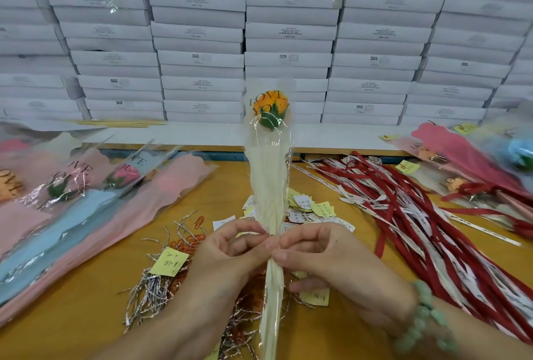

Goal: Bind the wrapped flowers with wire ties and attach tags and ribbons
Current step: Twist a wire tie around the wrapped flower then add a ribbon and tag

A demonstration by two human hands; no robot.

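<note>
Wrapped flowers [95, 195] in pink and blue sleeves lie overlapping along the left side of the tabletop [72, 316], their blooms pointing toward the back and "LOVE YOU" printed on the clear film. Nearer to me, a loose heap of silver wire ties [147, 293] sprawls on the wood with a yellow note [169, 265] lying on top, and some orange clips [190, 240] sit just behind it.

My left hand [227, 256] pinches the gathered neck of the cream-wrapped flower [271, 186] between thumb and forefinger, the other fingers curled. I hold the flower upright in the middle of the view, above the tabletop, with its orange bloom [270, 106] at the top and the tail of the sleeve running down toward me. My right hand [326, 256] pinches the same spot from the other side, fingertips touching those of the left; I cannot tell whether a tie is between them. A green bead bracelet [427, 313] is on my right wrist.

Behind the hands lies a scatter of small white and yellow tags [311, 209]. To their right, red and white ribbons [403, 215] lie in a long tangled spread. At the far right edge lie more sleeved flowers [461, 157], some with red ribbon on them. White boxes [288, 28] are stacked like a wall across the back.
</note>
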